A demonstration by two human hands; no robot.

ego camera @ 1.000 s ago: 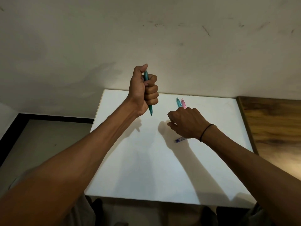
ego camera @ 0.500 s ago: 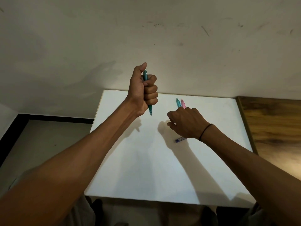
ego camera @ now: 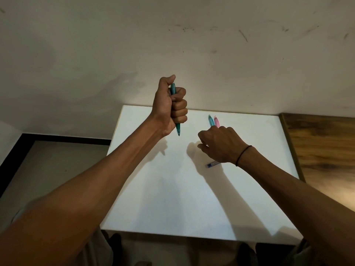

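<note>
My left hand (ego camera: pixel 171 108) is raised above the far left part of the white table (ego camera: pixel 172 198). It grips a teal pen (ego camera: pixel 178 129) upright in its fist, tip down, thumb at the top end. My right hand (ego camera: pixel 221 144) lies palm down on the table with a black band at the wrist. Its bent fingers cover the near ends of a light blue pen (ego camera: pixel 211 120) and a pink pen (ego camera: pixel 216 121) that lie side by side. Thumb and forefinger are apart with nothing between them. A dark blue pen (ego camera: pixel 212 164) pokes out from under the wrist.
A stained pale wall (ego camera: pixel 172 45) rises right behind the table. A wooden surface (ego camera: pixel 322 150) adjoins the table on the right. Grey floor with a black skirting (ego camera: pixel 57 139) lies to the left. My knees show below the near table edge.
My left hand has lifted the teal pen very slightly. My right hand has stayed over the pens, almost still.
</note>
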